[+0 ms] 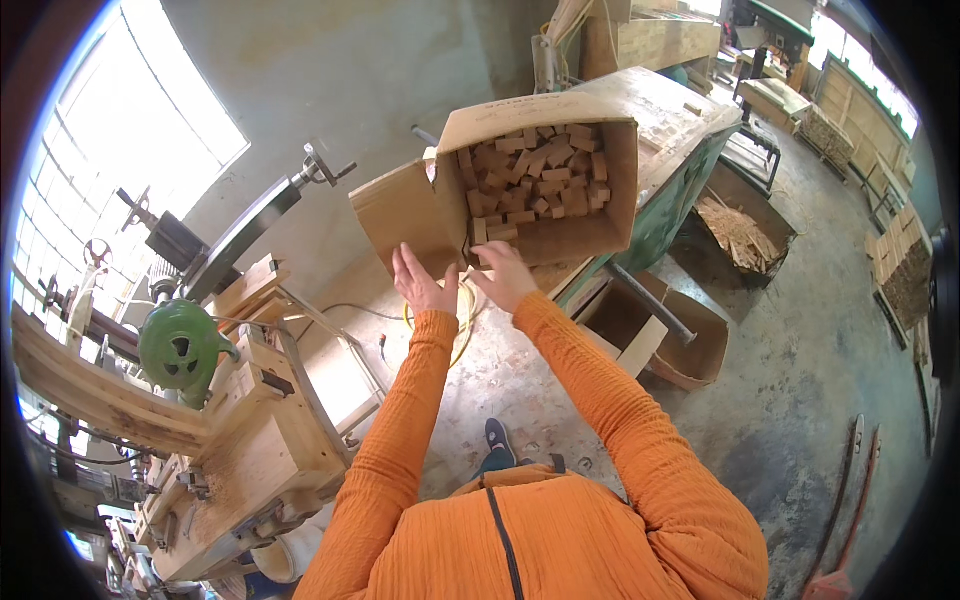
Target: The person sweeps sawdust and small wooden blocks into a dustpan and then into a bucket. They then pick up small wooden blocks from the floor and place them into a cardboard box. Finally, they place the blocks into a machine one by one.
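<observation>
A cardboard box (620,200) filled with many small wooden blocks (545,170) lies ahead of me, its open side toward me and a flap (390,212) folded out to the left. My left hand (427,288) is stretched flat against the lower part of that flap, fingers extended and holding nothing. At the box's near left corner, my right hand (508,278) has its fingers bent over the rim and its thumb below, close to a few blocks. Part of its grip is hidden by the hand itself.
A green-sided workbench (665,130) stands behind the box. Below right are a carton (700,350) with boards and a bin of wood scraps (735,235). A metal bar (650,305) juts out nearby. Left stands a wooden machine with a green blower (180,345); a yellow hose (465,335) hangs near my hands.
</observation>
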### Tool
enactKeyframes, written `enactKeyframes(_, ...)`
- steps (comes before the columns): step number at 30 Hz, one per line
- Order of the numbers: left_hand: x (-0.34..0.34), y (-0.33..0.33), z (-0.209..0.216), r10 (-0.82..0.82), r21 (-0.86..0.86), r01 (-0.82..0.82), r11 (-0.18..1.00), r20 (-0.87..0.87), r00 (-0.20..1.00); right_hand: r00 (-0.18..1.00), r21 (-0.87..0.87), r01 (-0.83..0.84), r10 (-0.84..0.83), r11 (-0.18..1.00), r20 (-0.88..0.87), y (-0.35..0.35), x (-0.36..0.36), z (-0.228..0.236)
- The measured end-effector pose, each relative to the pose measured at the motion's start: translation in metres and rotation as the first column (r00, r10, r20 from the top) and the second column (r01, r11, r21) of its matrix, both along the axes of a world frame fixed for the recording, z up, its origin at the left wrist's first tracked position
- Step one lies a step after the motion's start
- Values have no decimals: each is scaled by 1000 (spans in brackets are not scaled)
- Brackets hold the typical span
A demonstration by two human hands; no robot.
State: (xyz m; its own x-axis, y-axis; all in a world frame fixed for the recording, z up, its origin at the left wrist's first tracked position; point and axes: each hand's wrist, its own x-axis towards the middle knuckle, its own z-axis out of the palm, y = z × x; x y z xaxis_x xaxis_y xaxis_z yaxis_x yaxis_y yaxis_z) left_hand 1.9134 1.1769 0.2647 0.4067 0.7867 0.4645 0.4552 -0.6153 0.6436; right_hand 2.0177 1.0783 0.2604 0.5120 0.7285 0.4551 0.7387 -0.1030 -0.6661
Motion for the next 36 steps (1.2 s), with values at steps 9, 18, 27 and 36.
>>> enactKeyframes(9,61,87,-5,-211,-293,269,918,214,954,945,-327,212,-108,921,308,9,25,-9)
enactKeyframes(18,75,96,-18,-342,-308,375,874,157,926,946,-162,324,-325,932,21,15,65,-11)
enactKeyframes(27,51,101,-30,-433,-324,576,750,417,799,886,-451,460,-427,765,181,45,95,-15)
enactKeyframes(36,-11,52,-28,-329,-294,419,859,312,891,930,36,333,-322,942,-174,11,55,-9)
